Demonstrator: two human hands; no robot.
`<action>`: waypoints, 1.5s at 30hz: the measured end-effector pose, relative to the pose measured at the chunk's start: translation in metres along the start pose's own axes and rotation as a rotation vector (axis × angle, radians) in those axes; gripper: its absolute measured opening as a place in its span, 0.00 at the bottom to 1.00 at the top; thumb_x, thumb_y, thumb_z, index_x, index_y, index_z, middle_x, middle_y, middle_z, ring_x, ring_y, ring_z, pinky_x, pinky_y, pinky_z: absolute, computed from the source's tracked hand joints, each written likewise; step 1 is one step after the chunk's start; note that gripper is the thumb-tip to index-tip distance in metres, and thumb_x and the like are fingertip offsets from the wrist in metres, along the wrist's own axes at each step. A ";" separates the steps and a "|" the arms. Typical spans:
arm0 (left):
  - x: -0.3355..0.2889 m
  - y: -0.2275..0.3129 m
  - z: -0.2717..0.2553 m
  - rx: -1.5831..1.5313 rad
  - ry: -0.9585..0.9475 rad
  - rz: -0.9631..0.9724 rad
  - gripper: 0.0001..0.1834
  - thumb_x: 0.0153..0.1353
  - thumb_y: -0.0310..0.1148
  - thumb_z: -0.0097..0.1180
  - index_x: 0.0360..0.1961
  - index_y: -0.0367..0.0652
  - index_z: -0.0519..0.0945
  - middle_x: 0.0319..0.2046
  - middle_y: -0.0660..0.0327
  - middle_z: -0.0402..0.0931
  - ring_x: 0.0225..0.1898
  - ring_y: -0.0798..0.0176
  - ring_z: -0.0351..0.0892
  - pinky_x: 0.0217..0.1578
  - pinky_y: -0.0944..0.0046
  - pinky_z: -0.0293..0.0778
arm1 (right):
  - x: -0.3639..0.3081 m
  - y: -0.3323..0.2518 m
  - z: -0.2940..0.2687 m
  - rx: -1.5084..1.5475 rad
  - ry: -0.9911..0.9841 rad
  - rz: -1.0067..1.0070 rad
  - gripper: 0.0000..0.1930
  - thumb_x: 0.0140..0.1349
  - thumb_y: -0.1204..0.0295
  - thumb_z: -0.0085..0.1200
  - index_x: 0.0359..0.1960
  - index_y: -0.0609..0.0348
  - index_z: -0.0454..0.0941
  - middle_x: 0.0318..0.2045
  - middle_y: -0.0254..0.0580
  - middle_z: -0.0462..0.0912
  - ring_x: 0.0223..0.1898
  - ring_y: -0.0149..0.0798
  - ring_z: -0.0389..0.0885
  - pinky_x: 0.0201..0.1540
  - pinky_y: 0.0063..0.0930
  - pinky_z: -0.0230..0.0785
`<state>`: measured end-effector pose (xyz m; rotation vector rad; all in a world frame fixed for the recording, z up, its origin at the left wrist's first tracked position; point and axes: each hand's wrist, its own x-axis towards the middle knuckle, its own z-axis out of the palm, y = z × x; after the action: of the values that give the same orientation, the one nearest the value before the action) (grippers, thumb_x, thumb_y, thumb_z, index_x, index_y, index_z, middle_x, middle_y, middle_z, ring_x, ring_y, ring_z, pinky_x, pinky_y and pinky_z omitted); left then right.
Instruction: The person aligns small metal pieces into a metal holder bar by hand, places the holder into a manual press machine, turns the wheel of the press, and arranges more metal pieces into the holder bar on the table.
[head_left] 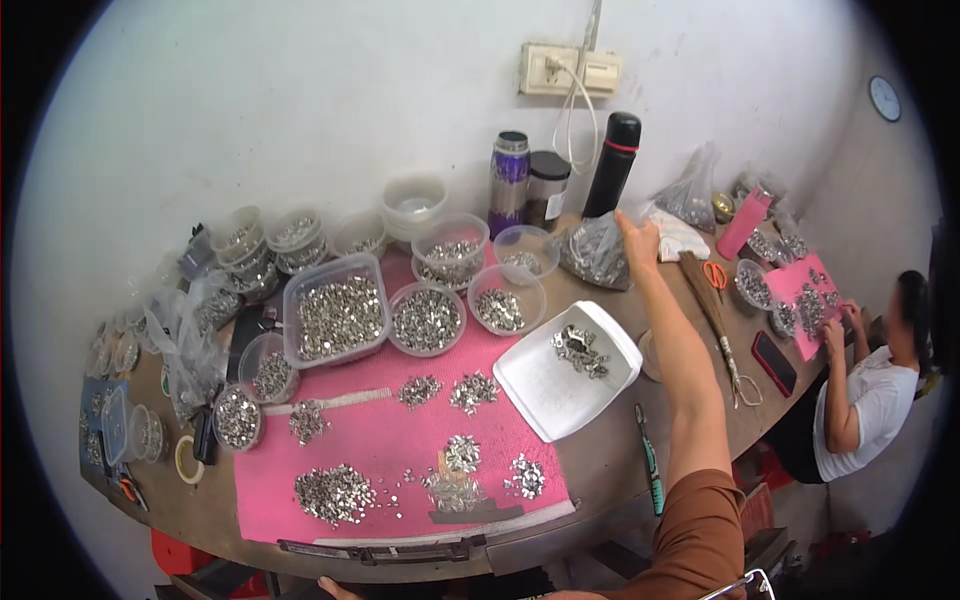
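My right hand [637,242] reaches far across the table and grips the edge of a clear plastic bag [597,255] filled with small grey metal pieces. Only a bit of my left hand [336,589] shows at the lower edge, below the table front; its fingers are mostly hidden. Between my arms lies a pink mat [270,470] bearing several heaps of small shiny metal pieces, the largest heap [335,494] at front left. A white scoop-shaped tray [530,400] with a few pieces in it rests at the mat's right side, left of my right forearm.
Round tubs and a square tub [335,310] of metal pieces line the mat's far side. Behind stand a purple bottle [508,185], a dark jar [547,190] and a black flask [612,165]. A toothbrush [650,460] and a brush [705,300] lie rightward. Another person [870,410] works at far right.
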<state>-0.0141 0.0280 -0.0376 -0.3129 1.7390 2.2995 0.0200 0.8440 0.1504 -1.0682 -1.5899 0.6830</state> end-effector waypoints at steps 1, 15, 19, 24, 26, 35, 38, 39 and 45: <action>0.000 0.000 0.000 0.037 0.022 -0.001 0.42 0.77 0.60 0.36 0.76 0.34 0.53 0.72 0.49 0.58 0.70 0.47 0.61 0.72 0.47 0.55 | 0.002 0.007 0.006 0.023 0.029 -0.025 0.27 0.56 0.52 0.69 0.41 0.70 0.86 0.39 0.58 0.89 0.44 0.52 0.87 0.51 0.43 0.74; 0.027 -0.002 -0.006 0.265 0.046 0.010 0.45 0.76 0.57 0.42 0.78 0.34 0.45 0.74 0.44 0.52 0.69 0.42 0.60 0.70 0.44 0.59 | -0.018 -0.032 -0.068 -0.005 0.210 -0.132 0.21 0.62 0.56 0.63 0.34 0.66 0.85 0.31 0.57 0.87 0.34 0.55 0.85 0.42 0.47 0.73; 0.039 0.007 -0.012 0.330 -0.082 0.015 0.43 0.76 0.56 0.41 0.78 0.37 0.45 0.75 0.45 0.51 0.69 0.39 0.61 0.68 0.41 0.61 | 0.001 -0.038 -0.111 -0.112 0.218 -0.082 0.23 0.63 0.52 0.61 0.32 0.65 0.84 0.32 0.60 0.87 0.34 0.58 0.85 0.40 0.49 0.73; 0.051 0.010 -0.022 0.363 -0.190 0.052 0.41 0.77 0.54 0.41 0.79 0.40 0.45 0.75 0.45 0.50 0.68 0.37 0.62 0.66 0.38 0.64 | -0.020 -0.077 -0.170 -0.160 0.295 -0.068 0.20 0.61 0.53 0.62 0.33 0.62 0.87 0.32 0.55 0.88 0.37 0.55 0.88 0.43 0.47 0.75; 0.053 0.007 -0.029 0.362 -0.221 0.073 0.40 0.77 0.53 0.41 0.79 0.41 0.45 0.75 0.46 0.50 0.67 0.35 0.63 0.66 0.37 0.65 | -0.024 -0.073 -0.196 -0.163 0.331 -0.039 0.20 0.61 0.53 0.63 0.34 0.61 0.87 0.32 0.54 0.88 0.37 0.54 0.88 0.43 0.46 0.75; 0.075 -0.027 -0.084 0.289 -0.280 0.209 0.37 0.79 0.51 0.39 0.80 0.47 0.45 0.76 0.47 0.48 0.66 0.30 0.64 0.62 0.32 0.71 | -0.078 -0.058 -0.275 -0.134 0.482 0.089 0.17 0.58 0.58 0.66 0.31 0.62 0.87 0.29 0.51 0.89 0.34 0.49 0.88 0.42 0.43 0.75; 0.091 -0.056 -0.098 0.243 -0.318 0.247 0.36 0.79 0.50 0.39 0.80 0.49 0.45 0.77 0.47 0.47 0.65 0.29 0.65 0.61 0.30 0.73 | -0.096 -0.038 -0.310 -0.148 0.567 0.065 0.18 0.57 0.58 0.66 0.33 0.64 0.87 0.30 0.54 0.88 0.35 0.52 0.88 0.43 0.45 0.75; 0.096 -0.065 -0.100 0.226 -0.329 0.259 0.36 0.79 0.49 0.39 0.80 0.50 0.45 0.77 0.47 0.47 0.65 0.28 0.65 0.60 0.30 0.73 | -0.107 -0.041 -0.320 -0.164 0.606 0.067 0.18 0.57 0.57 0.66 0.33 0.64 0.87 0.30 0.55 0.88 0.35 0.52 0.88 0.43 0.46 0.75; 0.048 -0.039 -0.027 0.135 -0.441 0.276 0.34 0.80 0.48 0.38 0.81 0.53 0.45 0.78 0.48 0.46 0.64 0.25 0.66 0.58 0.27 0.76 | -0.212 -0.105 -0.343 -0.109 0.662 0.059 0.16 0.61 0.63 0.66 0.31 0.67 0.86 0.27 0.52 0.88 0.29 0.44 0.87 0.37 0.41 0.74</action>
<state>-0.0468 0.0156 -0.0953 0.4540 1.7700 2.1863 0.3265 0.5779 0.2425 -1.2609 -1.0305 0.2341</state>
